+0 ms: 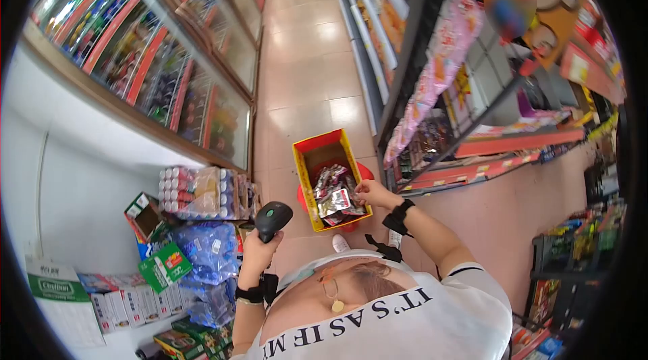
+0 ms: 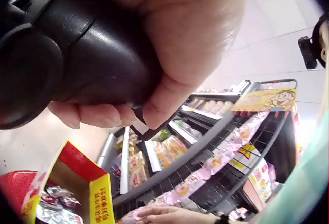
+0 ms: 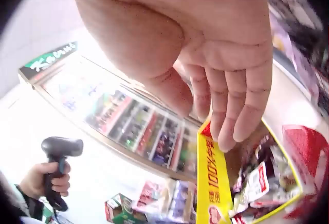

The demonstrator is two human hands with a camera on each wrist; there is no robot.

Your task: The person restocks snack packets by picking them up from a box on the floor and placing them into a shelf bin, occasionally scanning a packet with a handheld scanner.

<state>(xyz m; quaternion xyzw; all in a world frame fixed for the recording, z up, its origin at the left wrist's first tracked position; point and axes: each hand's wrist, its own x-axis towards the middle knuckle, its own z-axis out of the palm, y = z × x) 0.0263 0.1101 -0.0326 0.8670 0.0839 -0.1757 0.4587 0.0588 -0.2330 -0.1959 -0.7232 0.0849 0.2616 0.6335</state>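
Note:
A black handheld scanner (image 1: 273, 219) is gripped by the left hand (image 1: 258, 252), its head tilted up beside the box; the right wrist view shows the fingers wrapped round the scanner's handle (image 3: 53, 183). A yellow and red box (image 1: 301, 165) holds foil snack packets (image 1: 331, 184), one with a white and red label (image 1: 333, 202) on top. The right hand (image 1: 375, 194) is at the box's right edge. In the right wrist view the right hand (image 3: 205, 54) hangs over the box (image 3: 208, 183) with relaxed fingers and nothing held.
A red stool (image 1: 366, 171) stands under the box. Glass-door drink coolers (image 1: 155, 56) line the left, with stacked cans (image 1: 192, 191) and bottled water (image 1: 209, 252) below. Snack shelves (image 1: 371, 29) and a rack with hanging pink packets (image 1: 439, 76) stand on the right. A tiled aisle (image 1: 304, 76) runs between.

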